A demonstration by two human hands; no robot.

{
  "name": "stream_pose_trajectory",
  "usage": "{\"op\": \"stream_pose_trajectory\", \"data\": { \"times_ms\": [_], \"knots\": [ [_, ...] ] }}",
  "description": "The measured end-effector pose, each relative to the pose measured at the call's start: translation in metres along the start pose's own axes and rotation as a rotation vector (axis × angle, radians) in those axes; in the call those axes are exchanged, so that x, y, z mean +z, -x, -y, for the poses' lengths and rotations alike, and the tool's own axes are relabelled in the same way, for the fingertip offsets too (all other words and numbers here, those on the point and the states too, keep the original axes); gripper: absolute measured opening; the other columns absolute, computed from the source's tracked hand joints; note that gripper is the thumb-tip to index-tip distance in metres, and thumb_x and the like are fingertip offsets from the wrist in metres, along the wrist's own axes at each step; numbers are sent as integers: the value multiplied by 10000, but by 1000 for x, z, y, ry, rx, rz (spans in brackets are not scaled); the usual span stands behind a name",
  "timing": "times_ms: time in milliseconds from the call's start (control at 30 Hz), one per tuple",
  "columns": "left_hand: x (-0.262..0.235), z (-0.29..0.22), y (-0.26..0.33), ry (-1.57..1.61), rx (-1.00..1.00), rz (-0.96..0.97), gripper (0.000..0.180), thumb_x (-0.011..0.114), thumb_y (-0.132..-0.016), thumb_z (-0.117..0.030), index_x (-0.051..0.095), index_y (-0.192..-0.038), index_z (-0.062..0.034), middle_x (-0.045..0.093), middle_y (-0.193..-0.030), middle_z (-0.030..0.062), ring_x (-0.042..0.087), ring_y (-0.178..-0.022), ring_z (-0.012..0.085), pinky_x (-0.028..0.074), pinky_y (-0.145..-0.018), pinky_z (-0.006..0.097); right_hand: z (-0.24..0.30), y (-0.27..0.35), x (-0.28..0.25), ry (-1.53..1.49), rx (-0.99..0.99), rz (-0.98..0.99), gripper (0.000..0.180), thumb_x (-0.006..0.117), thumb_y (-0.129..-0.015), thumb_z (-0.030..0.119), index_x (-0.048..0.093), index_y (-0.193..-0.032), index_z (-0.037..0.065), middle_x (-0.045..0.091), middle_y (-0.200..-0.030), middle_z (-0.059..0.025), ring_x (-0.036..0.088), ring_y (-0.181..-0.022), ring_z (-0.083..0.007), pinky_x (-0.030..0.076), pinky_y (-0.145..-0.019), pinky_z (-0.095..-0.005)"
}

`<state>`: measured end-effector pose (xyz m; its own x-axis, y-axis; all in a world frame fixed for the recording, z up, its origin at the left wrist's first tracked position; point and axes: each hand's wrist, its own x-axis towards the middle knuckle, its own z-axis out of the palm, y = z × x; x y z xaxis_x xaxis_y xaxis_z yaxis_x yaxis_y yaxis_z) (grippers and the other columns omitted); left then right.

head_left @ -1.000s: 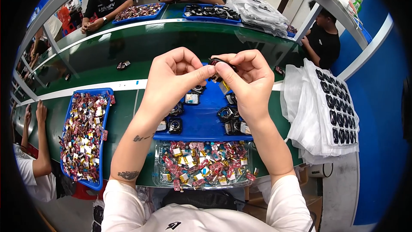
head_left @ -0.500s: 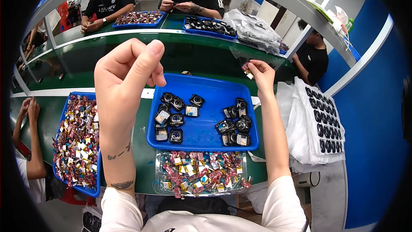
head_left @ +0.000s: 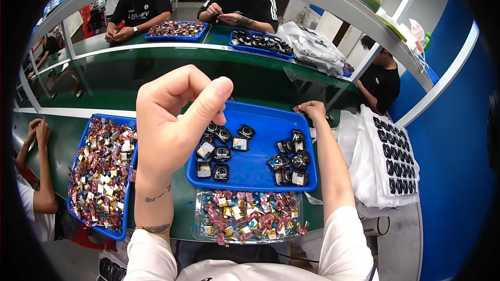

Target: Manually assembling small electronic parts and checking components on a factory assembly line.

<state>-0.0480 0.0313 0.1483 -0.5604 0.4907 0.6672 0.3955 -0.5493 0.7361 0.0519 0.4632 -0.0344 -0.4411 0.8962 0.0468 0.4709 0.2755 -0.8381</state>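
"One green desk (head_left: pixel 182 205) beneath everything close by?"

"Yes, bearing a blue tray (head_left: pixel 252 169) and, just in front, a smaller clear tray (head_left: pixel 199 224)."

"The hands?"

"The left hand (head_left: pixel 171 105) hangs over the blue tray's left side, fingers curled in; I can't tell whether they hold anything. The right hand (head_left: pixel 314 110) reaches to the far right corner, fingers nearly together."

"What might go wrong?"

"A low left wrist could knock the black casings (head_left: pixel 222 154). Smallest, a reddish piece (head_left: pixel 297 109) shows at the right fingertips, beyond the rim; whether it's gripped I can't tell; a loose pinch could drop it."
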Motion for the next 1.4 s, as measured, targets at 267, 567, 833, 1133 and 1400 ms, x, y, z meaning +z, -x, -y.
{"op": "stream_pose_trajectory", "data": {
  "times_ms": [267,567,833,1133,1400],
  "knots": [
    [3,1,1,-53,-2,-8,250,671,-860,-112,583,-650,-8,577,-597,9,546,-549,58,399,-523,197,-13,12,-24,608,-169,-519,444,739,-686,302,654,-1045,55,643,-1068,-173,573,-1041,-311,442,-924,-406],
    [9,4,2,-109,-24,-2,248,670,-847,-96,576,-638,-2,578,-589,18,540,-551,60,395,-528,204,-27,9,-38,575,-71,-360,629,753,-638,360,598,-1131,0,639,-1075,-222,607,-1031,-344,474,-898,-404],
    [9,8,0,-149,2,4,237,677,-835,-88,580,-636,-2,590,-587,30,538,-552,62,393,-529,203,-53,-28,-54,496,-204,-503,510,772,-595,225,612,-979,-70,664,-926,-240,644,-898,-366,499,-819,-402],
    [12,5,-3,-232,43,109,183,645,-820,-37,572,-654,-11,599,-602,42,521,-557,90,380,-548,221,-151,-90,-109,652,-277,-723,427,627,-704,34,484,-1092,-69,573,-1044,-286,553,-1063,-410,409,-955,-417],
    [7,10,-3,-339,106,155,159,654,-820,-47,609,-673,-6,623,-624,49,573,-565,96,415,-542,220,-127,-68,-91,742,-124,-653,487,645,-722,86,488,-1147,-92,548,-1137,-320,529,-1123,-417,404,-977,-424]
  ]
}}
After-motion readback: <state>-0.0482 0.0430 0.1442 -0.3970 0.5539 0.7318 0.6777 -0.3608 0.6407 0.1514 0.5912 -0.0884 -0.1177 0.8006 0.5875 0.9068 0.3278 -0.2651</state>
